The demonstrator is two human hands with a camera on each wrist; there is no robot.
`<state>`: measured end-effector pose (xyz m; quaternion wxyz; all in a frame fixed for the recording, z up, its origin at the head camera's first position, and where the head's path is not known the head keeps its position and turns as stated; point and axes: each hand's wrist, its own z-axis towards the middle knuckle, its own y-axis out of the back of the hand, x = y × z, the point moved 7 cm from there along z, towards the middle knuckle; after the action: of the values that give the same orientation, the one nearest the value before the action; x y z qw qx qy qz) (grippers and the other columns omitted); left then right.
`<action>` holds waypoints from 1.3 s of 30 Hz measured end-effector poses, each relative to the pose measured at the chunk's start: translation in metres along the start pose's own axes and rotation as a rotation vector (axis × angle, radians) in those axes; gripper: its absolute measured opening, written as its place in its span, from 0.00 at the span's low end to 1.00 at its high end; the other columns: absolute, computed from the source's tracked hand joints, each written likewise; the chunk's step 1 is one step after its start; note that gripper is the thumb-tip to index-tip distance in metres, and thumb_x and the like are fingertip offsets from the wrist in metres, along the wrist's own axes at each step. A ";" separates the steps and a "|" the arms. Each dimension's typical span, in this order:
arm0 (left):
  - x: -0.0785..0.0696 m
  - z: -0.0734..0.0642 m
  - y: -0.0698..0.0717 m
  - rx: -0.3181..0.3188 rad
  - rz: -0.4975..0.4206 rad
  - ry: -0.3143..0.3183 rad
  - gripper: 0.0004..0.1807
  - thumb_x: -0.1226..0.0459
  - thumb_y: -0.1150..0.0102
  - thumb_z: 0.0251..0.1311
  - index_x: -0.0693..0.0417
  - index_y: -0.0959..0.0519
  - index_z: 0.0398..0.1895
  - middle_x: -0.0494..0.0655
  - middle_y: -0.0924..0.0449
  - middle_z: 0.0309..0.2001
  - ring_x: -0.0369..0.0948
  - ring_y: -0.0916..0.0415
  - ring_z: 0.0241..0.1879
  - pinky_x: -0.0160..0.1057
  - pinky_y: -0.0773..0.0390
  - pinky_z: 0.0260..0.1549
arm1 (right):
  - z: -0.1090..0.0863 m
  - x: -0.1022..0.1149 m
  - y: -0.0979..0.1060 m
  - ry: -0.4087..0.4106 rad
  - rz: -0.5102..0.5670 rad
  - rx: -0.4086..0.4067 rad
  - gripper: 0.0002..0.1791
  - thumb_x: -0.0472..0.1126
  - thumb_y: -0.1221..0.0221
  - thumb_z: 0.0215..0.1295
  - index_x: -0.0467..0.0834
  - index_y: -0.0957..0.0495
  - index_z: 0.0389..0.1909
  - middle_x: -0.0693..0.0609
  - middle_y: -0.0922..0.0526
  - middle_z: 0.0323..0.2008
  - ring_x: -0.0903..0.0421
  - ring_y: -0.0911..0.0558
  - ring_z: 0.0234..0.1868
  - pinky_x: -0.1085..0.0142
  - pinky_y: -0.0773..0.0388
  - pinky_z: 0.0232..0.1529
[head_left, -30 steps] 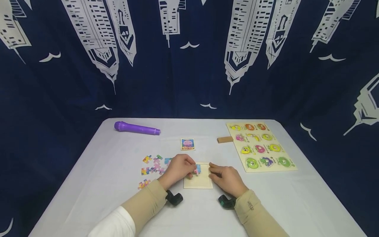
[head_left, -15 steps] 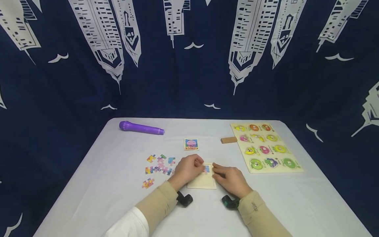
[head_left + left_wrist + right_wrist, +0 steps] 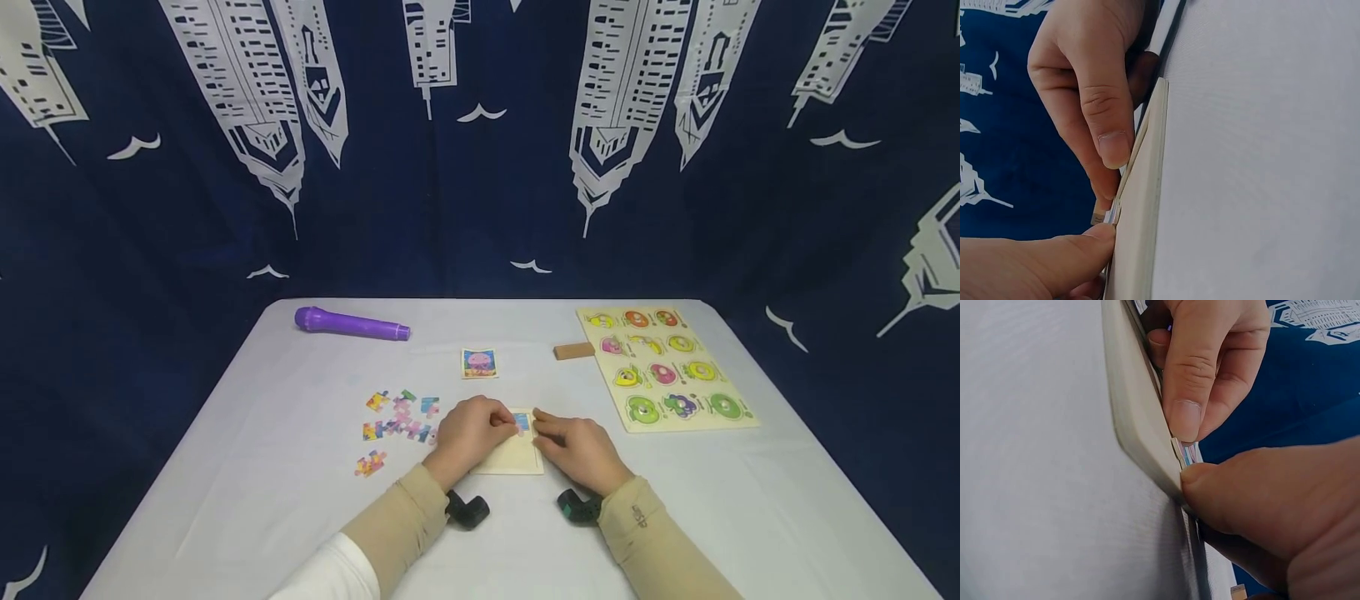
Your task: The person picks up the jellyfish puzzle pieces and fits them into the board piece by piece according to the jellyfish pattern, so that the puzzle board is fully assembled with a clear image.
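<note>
A pale wooden puzzle tray [image 3: 512, 460] lies on the table in front of the person. In its upper right corner sits a blue and pink jigsaw piece [image 3: 522, 422]. My left hand [image 3: 472, 432] reaches over the tray and pinches that piece at its left side with thumb and fingertips. My right hand [image 3: 579, 450] grips the tray's right edge, its thumb [image 3: 1200, 478] right beside the piece. In both wrist views the tray shows nearly edge-on. Several loose jigsaw pieces [image 3: 401, 425] in yellow, pink and blue lie left of the left hand.
Behind the tray lies a small square picture card [image 3: 479, 363] with a pink figure. A purple toy microphone [image 3: 352, 323] is at the back left. On the right rests a fruit puzzle board [image 3: 663, 371], with a brown wooden block [image 3: 573, 351] against its left edge.
The left hand has shifted right with the blue and pink piece, bringing it into the tray's upper right corner. The right hand keeps its place at the tray's edge.
</note>
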<state>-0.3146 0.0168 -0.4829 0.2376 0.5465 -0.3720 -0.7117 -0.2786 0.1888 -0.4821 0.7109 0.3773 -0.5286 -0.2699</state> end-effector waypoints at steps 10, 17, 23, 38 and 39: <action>-0.005 0.001 0.000 -0.023 0.053 -0.018 0.05 0.49 0.27 0.60 0.34 0.10 0.33 0.28 0.24 0.28 0.29 0.30 0.26 0.34 0.32 0.25 | 0.000 0.000 0.000 -0.001 0.014 0.010 0.19 0.45 0.33 0.68 0.45 0.15 0.57 0.55 0.19 0.64 0.48 0.19 0.65 0.48 0.25 0.64; -0.007 0.001 0.000 -0.039 0.097 -0.038 0.05 0.49 0.27 0.60 0.35 0.09 0.35 0.28 0.21 0.30 0.29 0.27 0.28 0.33 0.31 0.26 | 0.002 0.002 -0.002 0.009 0.014 0.021 0.19 0.45 0.33 0.68 0.46 0.16 0.58 0.54 0.19 0.64 0.48 0.19 0.65 0.48 0.25 0.64; -0.012 -0.002 0.002 -0.045 0.148 -0.061 0.05 0.50 0.29 0.61 0.34 0.09 0.37 0.29 0.21 0.30 0.29 0.26 0.27 0.33 0.32 0.24 | 0.001 0.002 -0.001 0.005 0.020 0.007 0.19 0.45 0.33 0.67 0.45 0.15 0.58 0.55 0.19 0.64 0.48 0.20 0.65 0.48 0.24 0.64; -0.012 -0.009 0.026 -0.094 0.102 -0.040 0.06 0.52 0.31 0.64 0.34 0.10 0.41 0.30 0.17 0.35 0.32 0.22 0.32 0.34 0.28 0.26 | 0.000 0.000 -0.003 -0.013 0.008 0.009 0.20 0.46 0.32 0.68 0.46 0.15 0.58 0.56 0.19 0.64 0.49 0.20 0.65 0.48 0.25 0.64; -0.010 -0.011 0.033 -0.098 0.085 -0.032 0.06 0.51 0.32 0.64 0.35 0.10 0.41 0.31 0.16 0.36 0.33 0.21 0.33 0.34 0.28 0.27 | 0.000 0.000 -0.003 -0.016 0.005 0.010 0.20 0.46 0.32 0.68 0.46 0.16 0.58 0.56 0.19 0.64 0.48 0.20 0.65 0.48 0.25 0.64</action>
<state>-0.3038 0.0014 -0.4516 0.2885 0.5065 -0.3632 -0.7269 -0.2789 0.1870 -0.4843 0.7056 0.3773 -0.5365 -0.2683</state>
